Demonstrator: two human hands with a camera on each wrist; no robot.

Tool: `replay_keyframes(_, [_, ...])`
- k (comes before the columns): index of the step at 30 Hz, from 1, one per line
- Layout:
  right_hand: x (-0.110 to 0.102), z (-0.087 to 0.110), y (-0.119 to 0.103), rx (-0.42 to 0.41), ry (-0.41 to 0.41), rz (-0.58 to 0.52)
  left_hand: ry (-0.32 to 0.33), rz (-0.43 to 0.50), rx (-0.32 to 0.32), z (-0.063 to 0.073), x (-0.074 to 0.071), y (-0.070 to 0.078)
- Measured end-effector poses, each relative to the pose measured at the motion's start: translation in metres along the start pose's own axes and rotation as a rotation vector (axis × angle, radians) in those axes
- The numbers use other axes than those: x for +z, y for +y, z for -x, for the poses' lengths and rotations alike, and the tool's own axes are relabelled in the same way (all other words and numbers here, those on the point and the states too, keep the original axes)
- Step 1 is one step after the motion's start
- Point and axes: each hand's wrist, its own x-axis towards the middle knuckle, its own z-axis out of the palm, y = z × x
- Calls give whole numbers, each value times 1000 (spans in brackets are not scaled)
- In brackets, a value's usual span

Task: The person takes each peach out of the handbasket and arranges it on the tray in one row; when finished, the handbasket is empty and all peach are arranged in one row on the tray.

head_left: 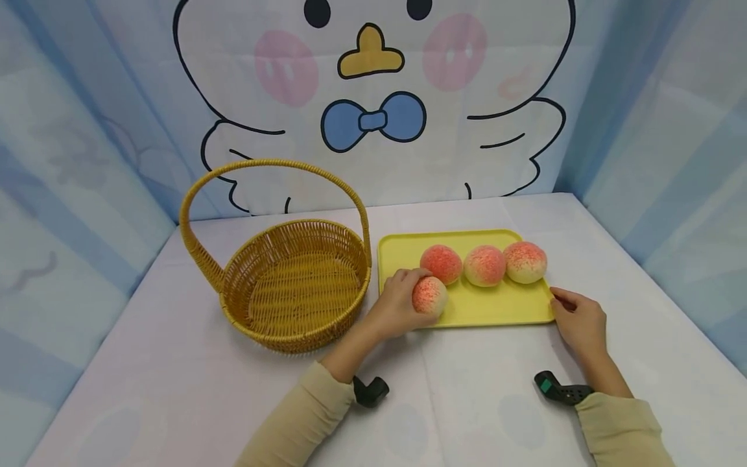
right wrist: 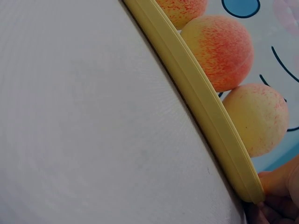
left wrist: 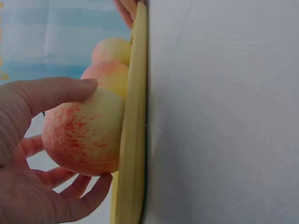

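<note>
A yellow tray [head_left: 496,310] lies on the white-covered table with several red-and-cream peaches on it. My left hand [head_left: 403,301] grips the nearest peach [head_left: 430,297] at the tray's left front, thumb on one side and fingers curled round the other. In the left wrist view that peach [left wrist: 86,133] sits right at the tray rim [left wrist: 133,121]. Behind it, a row of peaches runs to the right: a redder peach [head_left: 441,263], a middle peach [head_left: 484,266] and a right-hand peach [head_left: 526,262]. My right hand [head_left: 580,321] pinches the tray's right front corner, its fingers partly hidden there in the right wrist view.
Left of the tray stands a round wicker basket [head_left: 297,337] with a tall arched handle [head_left: 274,163], nothing inside it. A cartoon-printed curtain [head_left: 373,175] hangs behind the table, and blue-and-white cloth closes both sides. Black wrist devices sit at both sleeves.
</note>
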Motion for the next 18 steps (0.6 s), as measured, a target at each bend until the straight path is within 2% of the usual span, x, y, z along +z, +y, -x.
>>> replay_keyframes(6, [0, 0, -1, -12, 7, 2, 21, 104, 12, 0, 7, -3])
replay_keyframes(10, [-1, 0, -1, -13, 4, 5, 96, 180, 1, 0, 10, -6])
replay_keyframes(14, [-1, 2, -1, -25, 10, 5, 177, 172, -34, 2, 11, -9])
replay_keyframes(18, [-1, 2, -1, -37, 16, 4, 210, 133, -64, 2, 8, -11])
